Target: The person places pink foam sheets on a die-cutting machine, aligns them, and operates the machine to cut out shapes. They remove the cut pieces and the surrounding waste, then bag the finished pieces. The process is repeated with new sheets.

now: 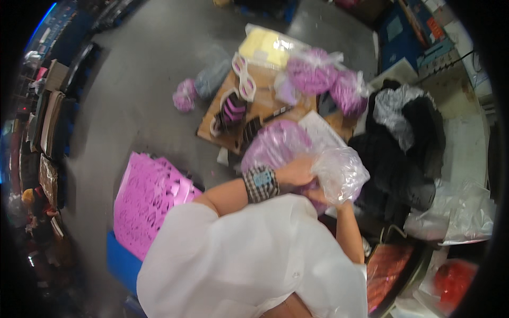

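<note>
A large clear plastic bag [278, 140] full of purple pieces lies against the front of the work surface. Its loose clear top bunches up into a puffed, crinkled mouth on the right. My left hand [298, 170], below a checked wristband, is closed round the gathered neck of this bag. Just nearer to me, my right hand [321, 196] also grips the neck, its fingers partly covered by the plastic. What exactly the purple pieces are cannot be made out through the bag.
Beyond lies a brown board [214, 127] with white-rimmed cutouts [244, 79], a yellow stack [265, 45] in plastic and purple-filled bags [313, 71]. Dark material [387, 159] is heaped to the right. Perforated purple sheets [151, 204] stand on a blue container [121, 265] at left.
</note>
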The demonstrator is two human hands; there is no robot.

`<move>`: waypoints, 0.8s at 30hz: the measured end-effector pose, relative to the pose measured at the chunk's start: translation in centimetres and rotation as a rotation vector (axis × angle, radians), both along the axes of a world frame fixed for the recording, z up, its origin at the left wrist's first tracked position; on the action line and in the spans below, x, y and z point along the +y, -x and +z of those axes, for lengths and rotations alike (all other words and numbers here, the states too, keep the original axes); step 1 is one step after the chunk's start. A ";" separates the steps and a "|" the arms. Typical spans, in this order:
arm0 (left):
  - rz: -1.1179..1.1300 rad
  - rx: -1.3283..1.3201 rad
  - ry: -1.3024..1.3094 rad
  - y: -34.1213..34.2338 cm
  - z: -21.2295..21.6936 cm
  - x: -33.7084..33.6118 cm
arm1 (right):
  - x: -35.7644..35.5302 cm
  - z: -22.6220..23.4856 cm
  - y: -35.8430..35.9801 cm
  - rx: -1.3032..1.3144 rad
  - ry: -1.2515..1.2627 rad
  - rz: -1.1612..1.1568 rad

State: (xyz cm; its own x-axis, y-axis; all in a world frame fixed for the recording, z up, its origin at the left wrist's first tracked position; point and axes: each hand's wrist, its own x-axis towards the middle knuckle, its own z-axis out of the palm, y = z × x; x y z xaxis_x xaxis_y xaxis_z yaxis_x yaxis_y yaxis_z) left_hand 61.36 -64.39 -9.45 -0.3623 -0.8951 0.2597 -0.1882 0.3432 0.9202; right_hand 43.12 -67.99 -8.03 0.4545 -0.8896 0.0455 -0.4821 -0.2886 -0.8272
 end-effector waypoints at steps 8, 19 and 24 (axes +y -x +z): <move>0.077 -0.431 0.122 0.9 0.0 0.4 | 0.3 -7.7 0.3 -0.159 -0.326 -0.034; 0.234 -0.466 0.227 -0.2 2.4 2.8 | -0.2 -6.0 -0.2 -0.640 -0.832 -0.560; -0.272 -0.362 0.498 -0.1 2.6 2.6 | -1.0 -1.3 1.8 -0.527 -1.355 -0.173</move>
State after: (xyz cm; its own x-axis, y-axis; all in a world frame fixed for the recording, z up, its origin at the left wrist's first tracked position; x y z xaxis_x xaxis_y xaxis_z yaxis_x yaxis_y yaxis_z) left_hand 61.43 -61.83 -6.85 -0.6998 -0.5649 0.4373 -0.3024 0.7888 0.5351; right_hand 41.34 -68.99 -9.36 0.5356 -0.4266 -0.7288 0.0086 0.8657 -0.5005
